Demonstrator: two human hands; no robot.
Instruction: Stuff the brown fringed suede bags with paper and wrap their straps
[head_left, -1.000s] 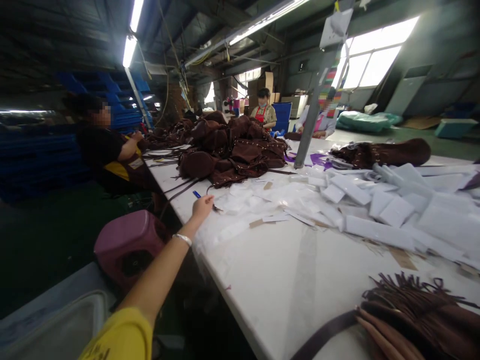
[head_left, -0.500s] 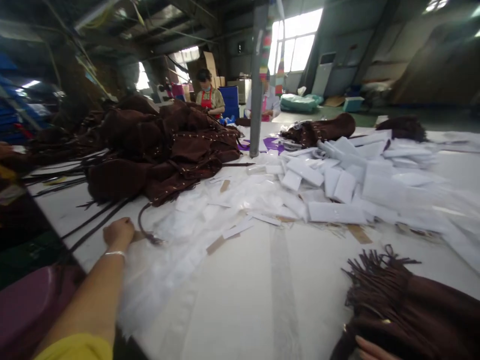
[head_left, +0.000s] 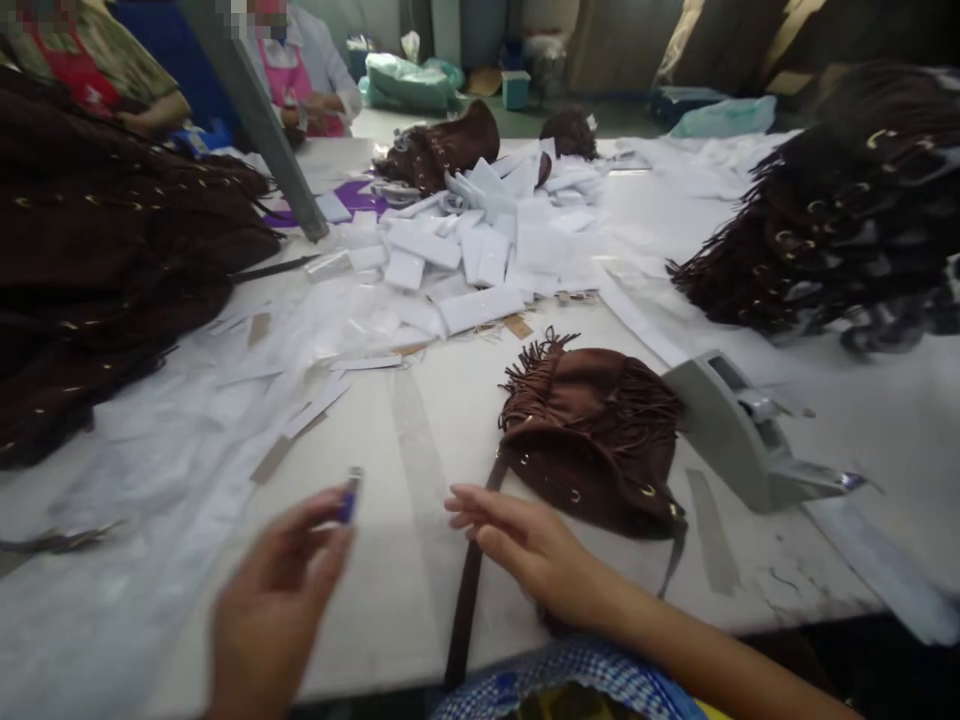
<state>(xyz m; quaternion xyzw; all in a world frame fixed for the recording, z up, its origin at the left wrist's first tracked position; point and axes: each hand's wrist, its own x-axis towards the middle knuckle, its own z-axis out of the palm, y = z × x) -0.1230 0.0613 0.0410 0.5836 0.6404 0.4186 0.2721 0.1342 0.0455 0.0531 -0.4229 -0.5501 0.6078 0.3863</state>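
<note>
Fringe (head_left: 536, 375) trims the dark brown bag (head_left: 592, 425), which lies on the tabletop (head_left: 386, 500) just beyond our right hand (head_left: 536, 550), its near edge curved and dotted with gold-coloured rings (head_left: 576, 495). That hand's grip is wide, fingers stretched across the strap (head_left: 468, 600). The grip of our left hand (head_left: 274, 590) is narrow, pinching a small blue piece (head_left: 349, 498) too blurred for us to name.

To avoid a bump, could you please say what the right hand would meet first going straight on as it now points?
Probably the blue item in the left hand, though depth is unclear and the right hand might pass it by.
</note>
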